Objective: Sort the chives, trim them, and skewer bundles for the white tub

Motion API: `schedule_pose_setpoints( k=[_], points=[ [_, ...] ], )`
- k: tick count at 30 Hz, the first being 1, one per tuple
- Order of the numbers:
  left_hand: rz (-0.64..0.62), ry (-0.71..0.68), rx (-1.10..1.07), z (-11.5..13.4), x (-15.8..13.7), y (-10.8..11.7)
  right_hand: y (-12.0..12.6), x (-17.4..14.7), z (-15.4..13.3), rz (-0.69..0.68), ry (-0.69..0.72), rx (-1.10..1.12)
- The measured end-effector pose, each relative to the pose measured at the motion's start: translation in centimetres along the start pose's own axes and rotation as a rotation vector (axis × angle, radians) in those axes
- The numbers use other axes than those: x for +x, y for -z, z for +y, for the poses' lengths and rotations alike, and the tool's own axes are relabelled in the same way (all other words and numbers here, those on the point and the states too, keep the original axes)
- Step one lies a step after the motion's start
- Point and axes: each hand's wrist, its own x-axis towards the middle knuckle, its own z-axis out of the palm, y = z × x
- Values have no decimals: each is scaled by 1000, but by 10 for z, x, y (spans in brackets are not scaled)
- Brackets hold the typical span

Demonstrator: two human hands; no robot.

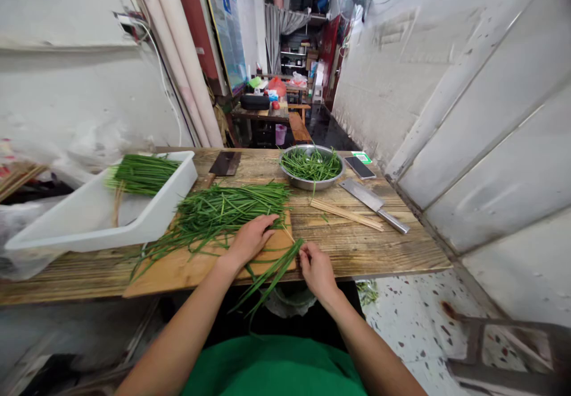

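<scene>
A heap of long green garlic chives lies across a wooden cutting board. My left hand rests at the heap's front right edge, its fingers stretched out and the thumb apart. At the board's right end, my right hand pinches one end of a small bunch of chives, whose loose ends hang over the table's front edge. A thin bamboo skewer shows between the two hands, its lower end meeting the pinched bunch. Whether the skewer passes through the stems I cannot tell.
Right of the board lie several bamboo skewers and a cleaver. Behind them stand a steel bowl of chives and a phone. A white tub holding more chives is at left, near a dark blade.
</scene>
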Motion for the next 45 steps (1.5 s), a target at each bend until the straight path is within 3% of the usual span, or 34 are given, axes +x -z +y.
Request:
schedule_pose_setpoints(
  k=[6,9,20,28,36,45],
  points=[
    [52,46,83,3,-5,5,-1,0,1,7,10,9],
    [15,74,156,3,-5,5,-1,-1,0,10,7,3],
    [-18,23,172,13,2,2,5,-4,0,-5,10,-68],
    [-12,-104,278,19,11,1,4,-7,1,-5,9,-63],
    [94,170,-41,21,3,-10,6,-9,2,8,13,-60],
    [101,258,-141,15,6,-14,7,-6,-1,-17,28,-97]
  ],
)
